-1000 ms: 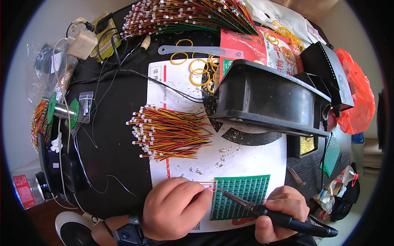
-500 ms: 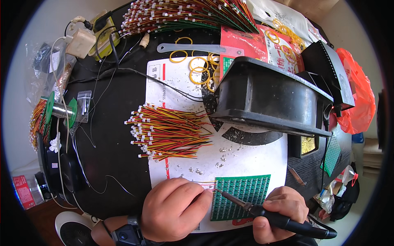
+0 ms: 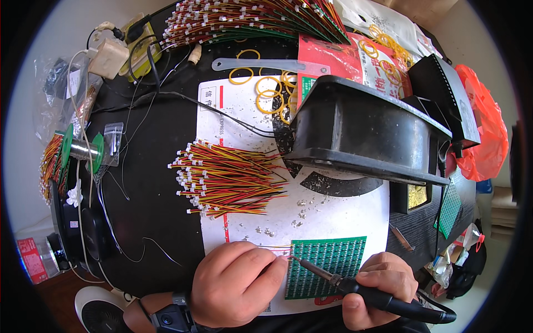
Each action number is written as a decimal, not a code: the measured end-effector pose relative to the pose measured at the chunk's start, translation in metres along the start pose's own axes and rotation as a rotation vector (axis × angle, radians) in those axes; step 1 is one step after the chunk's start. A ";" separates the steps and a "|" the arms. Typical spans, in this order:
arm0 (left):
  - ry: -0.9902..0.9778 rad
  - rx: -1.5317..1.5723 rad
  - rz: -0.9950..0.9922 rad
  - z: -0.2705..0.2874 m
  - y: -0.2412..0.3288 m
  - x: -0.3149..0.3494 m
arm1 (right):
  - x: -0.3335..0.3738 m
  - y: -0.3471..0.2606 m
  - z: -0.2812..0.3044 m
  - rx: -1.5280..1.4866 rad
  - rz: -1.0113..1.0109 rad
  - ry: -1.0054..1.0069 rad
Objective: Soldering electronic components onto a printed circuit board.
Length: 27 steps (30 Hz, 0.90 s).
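a green circuit board [image 3: 327, 266] is seen at the near edge of the bench [image 3: 155, 205]. a thin wire [image 3: 272, 247] is pinched in the left hand [image 3: 236, 283]; a soldering iron [image 3: 366, 291] is gripped in the right hand [image 3: 380, 288], its tip at the board's corner. the wire is best held steady against the pad.

Small electronics soldering bench, home-workshop type.
Soldering iron [image 3: 383, 297] in the right hand [image 3: 383, 283], tip just right of the left hand's fingers [image 3: 266, 272], on a green circuit board panel [image 3: 327, 263]. Above the fingers: bundle of red/yellow/black connector leads [image 3: 227, 180], solder bits on white paper [image 3: 311, 213]. Up-left: solder spool [image 3: 80, 150]. Up-right: black fan housing [image 3: 366, 130].
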<state>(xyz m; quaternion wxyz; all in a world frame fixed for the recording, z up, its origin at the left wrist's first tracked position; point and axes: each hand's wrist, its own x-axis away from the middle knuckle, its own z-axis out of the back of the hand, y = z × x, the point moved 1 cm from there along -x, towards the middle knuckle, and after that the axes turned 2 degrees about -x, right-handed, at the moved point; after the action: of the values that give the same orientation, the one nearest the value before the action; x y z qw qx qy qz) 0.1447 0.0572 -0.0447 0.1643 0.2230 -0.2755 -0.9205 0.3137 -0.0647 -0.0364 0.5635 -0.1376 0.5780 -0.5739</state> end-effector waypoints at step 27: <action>0.038 0.049 0.082 -0.003 0.004 -0.002 | 0.001 0.005 0.002 -0.096 0.036 0.057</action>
<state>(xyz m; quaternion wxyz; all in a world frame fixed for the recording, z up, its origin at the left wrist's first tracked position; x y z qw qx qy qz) 0.1486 0.0536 -0.0442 0.2014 0.2332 -0.3038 -0.9015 0.3180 -0.0652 -0.0406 0.5497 -0.1377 0.6230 -0.5392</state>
